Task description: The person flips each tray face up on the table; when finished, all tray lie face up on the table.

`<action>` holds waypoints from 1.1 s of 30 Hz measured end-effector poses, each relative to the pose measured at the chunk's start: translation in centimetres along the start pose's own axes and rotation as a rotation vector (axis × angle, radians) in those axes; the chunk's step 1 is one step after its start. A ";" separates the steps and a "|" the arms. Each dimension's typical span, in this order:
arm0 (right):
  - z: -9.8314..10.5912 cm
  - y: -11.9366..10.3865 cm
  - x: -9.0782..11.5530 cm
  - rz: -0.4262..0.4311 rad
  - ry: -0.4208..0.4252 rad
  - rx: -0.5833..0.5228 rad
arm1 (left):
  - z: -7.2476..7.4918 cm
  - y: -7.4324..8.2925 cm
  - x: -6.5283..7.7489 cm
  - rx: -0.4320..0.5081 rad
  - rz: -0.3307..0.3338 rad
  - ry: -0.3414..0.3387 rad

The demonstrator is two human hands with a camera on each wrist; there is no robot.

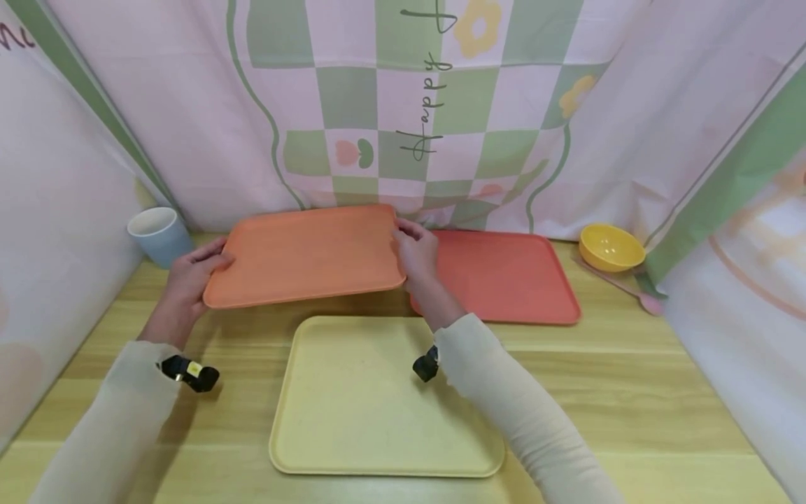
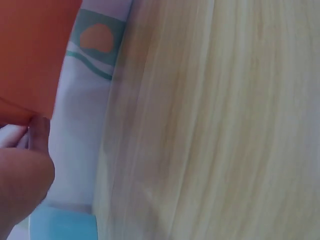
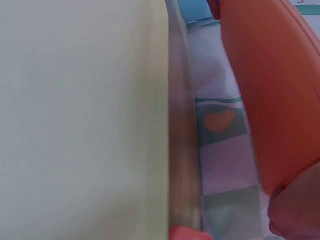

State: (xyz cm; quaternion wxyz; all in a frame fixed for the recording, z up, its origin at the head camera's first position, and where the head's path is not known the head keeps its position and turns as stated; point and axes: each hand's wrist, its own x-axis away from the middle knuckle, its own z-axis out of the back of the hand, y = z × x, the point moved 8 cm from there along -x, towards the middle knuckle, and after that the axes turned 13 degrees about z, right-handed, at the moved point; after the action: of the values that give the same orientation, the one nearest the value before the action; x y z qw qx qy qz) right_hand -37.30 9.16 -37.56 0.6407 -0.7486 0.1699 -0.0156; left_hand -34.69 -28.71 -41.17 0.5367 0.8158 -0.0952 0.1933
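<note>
An orange tray (image 1: 308, 255) is held up off the table between both hands, tilted a little. My left hand (image 1: 192, 276) grips its left short edge, the thumb lying on the upper face. At the opposite short edge my right hand (image 1: 418, 252) pinches the rim. In the left wrist view the left hand (image 2: 25, 175) holds a corner area of the tray (image 2: 30, 55); in the right wrist view the tray's underside (image 3: 280, 90) shows above the table. Below and nearer to me lies a yellow tray (image 1: 378, 399), flat on the wood. A red tray (image 1: 504, 276) rests behind my right wrist.
A blue cup (image 1: 160, 234) stands at the back left, close to the left hand. Toward the back right are a yellow bowl (image 1: 611, 248) and a pink spoon (image 1: 648, 302). A patterned curtain (image 1: 428, 105) hangs behind the wooden table (image 1: 630, 392).
</note>
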 end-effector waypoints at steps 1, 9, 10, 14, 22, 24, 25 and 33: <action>0.1 0.2 0.0 -0.001 0.013 0.006 | 0.2 0.0 -0.1 -0.012 0.003 0.036; 0.2 1.2 0.1 -0.024 0.069 0.003 | 1.4 -0.2 -0.2 0.007 0.034 0.260; 0.2 1.3 0.1 -0.028 0.070 -0.001 | 1.4 -0.2 -0.2 0.013 0.033 0.268; 0.1 1.5 0.1 -0.038 0.064 0.002 | 1.5 -0.2 -0.1 0.014 0.016 0.289; 0.1 1.9 0.1 -0.066 0.028 0.046 | 1.5 0.0 -0.1 -0.031 -0.022 0.276; 0.1 2.0 0.1 -0.081 0.001 0.068 | 1.5 0.1 -0.1 -0.063 -0.033 0.260; 0.1 2.1 0.1 -0.088 -0.017 0.078 | 1.5 0.1 -0.1 -0.078 -0.038 0.253; 0.0 2.7 0.0 -0.119 -0.126 0.173 | 1.9 0.6 -0.2 -0.259 -0.030 0.271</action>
State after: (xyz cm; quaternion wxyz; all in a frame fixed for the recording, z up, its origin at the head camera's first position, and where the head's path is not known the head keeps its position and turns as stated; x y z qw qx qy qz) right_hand -37.94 8.83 -40.20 0.7103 -0.6987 0.0825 -0.0214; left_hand -34.73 -30.66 -41.41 0.6481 0.7075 -0.0338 0.2797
